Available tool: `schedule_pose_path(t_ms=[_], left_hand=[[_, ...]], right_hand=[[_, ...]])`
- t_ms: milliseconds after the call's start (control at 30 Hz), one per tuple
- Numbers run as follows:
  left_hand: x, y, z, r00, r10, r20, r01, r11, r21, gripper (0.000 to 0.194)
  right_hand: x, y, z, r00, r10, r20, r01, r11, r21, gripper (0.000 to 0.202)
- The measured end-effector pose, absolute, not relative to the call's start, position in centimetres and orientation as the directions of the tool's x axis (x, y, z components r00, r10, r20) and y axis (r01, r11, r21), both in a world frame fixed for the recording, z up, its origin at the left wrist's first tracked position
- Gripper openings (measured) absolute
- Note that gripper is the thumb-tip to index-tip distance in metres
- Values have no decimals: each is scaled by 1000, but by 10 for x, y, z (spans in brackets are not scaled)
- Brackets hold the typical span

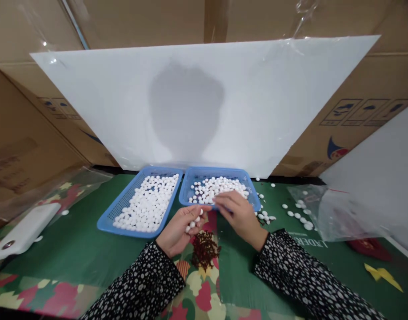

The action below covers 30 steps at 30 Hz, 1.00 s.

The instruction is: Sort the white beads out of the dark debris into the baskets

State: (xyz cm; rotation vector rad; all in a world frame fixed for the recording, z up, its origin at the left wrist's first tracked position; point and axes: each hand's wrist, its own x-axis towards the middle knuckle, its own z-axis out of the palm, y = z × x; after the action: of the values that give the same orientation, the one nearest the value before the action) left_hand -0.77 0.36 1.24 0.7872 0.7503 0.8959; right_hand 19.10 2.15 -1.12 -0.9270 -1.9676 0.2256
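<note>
My left hand [182, 226] is curled around several small white balls [192, 224], in front of the gap between two blue baskets. White pieces fill much of the left basket [106, 222]. The right basket [254, 189] holds more of them, mixed with some dark bits. Over its front edge reaches my right hand [237, 213], fingers bent and close together; whatever is between its fingertips is too small to make out. Below my left hand lies a heap of reddish-brown bits [205, 251] on the patterned cover.
Loose white pieces [300, 218] and a clear plastic bag [344, 215] lie at the right, with a yellow strip [384, 275] nearer. At the left is a white device [26, 231]. A white board [250, 98] and cardboard boxes stand behind the baskets.
</note>
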Motion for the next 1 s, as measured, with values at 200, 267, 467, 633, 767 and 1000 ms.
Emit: schedule_pose_path(t_ms=[200,267,467,633,767,1000], left_hand=[[-16,0,1,423,860,-287,-235,410,881,26],[-15,0,-3,417,862,-288,-204,398,895,27],[-13,1,-12,398,862,-313,-139,394,909,37],[-12,-1,-12,380,874,-304,-164,387,907,36],[-8,-2,-9,348,887,-303,-140,369,919,36],[0,-5,-14,356,897,-262,-25,290,957,27]], right_hand=[[186,-12,-41,-461,812,358,577,580,-575,16],[185,-14,-44,-463,834,299,602,544,-584,12],[184,-12,-38,-457,849,264,559,505,-657,11],[190,-13,-26,-366,865,343,433,484,-760,8],[188,-11,-19,-207,874,439,382,485,-786,9],[175,-7,-21,-239,729,642,325,683,-654,8]])
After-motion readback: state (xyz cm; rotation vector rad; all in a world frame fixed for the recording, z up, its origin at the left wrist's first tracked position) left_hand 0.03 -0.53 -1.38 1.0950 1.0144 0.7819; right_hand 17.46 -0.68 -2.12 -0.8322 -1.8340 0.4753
